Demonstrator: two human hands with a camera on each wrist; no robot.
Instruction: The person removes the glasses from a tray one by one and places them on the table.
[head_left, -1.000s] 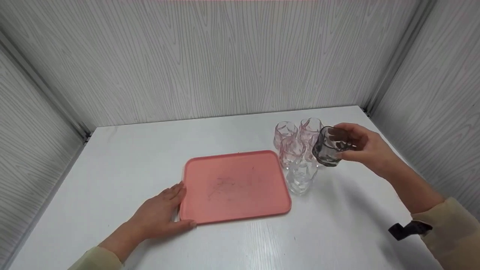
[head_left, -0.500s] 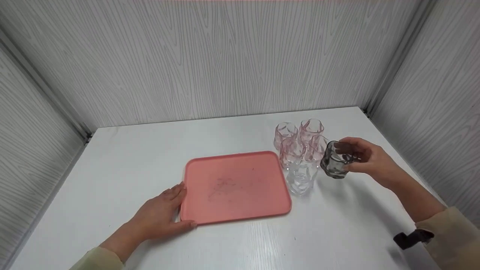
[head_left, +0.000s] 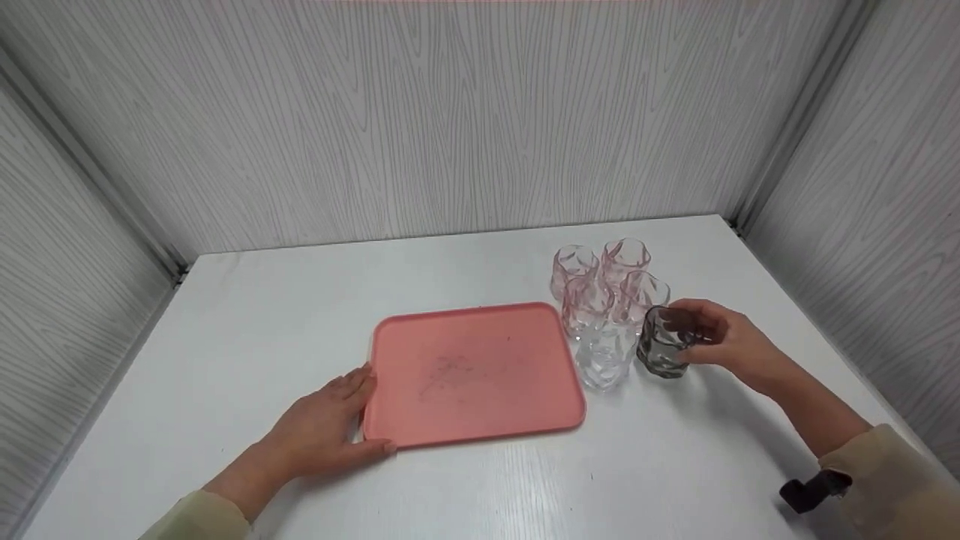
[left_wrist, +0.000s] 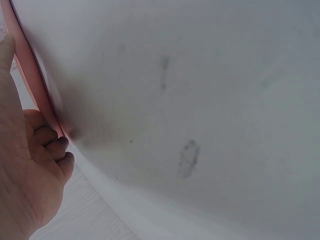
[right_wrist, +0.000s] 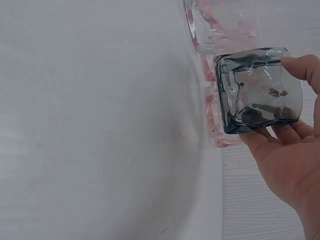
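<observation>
My right hand point(head_left: 731, 345) holds a smoky grey drinking glass point(head_left: 661, 351) by its side, between thumb and fingers. In the right wrist view the thumb is on one side of the grey glass point(right_wrist: 257, 92) and the fingers on the other. Whether its base touches the table cannot be told. Just left of it stands a clear glass point(head_left: 602, 367), with several pink glasses point(head_left: 586, 309) grouped behind. My left hand point(head_left: 322, 427) grips the near left corner of a pink tray point(head_left: 480, 382), thumb on the front rim. In the left wrist view its fingers bend against the tray's edge point(left_wrist: 37, 75).
The white table point(head_left: 300, 315) carries the tray near its middle and the glasses beside the tray's right edge. Grey wood-grain panels point(head_left: 465, 120) enclose the table at the back and both sides. A black strap point(head_left: 814, 491) sits at the right sleeve.
My right hand has lowered the grey glass toward the front, from beside the pink glasses to beside the clear one. The left hand and tray stay in place.
</observation>
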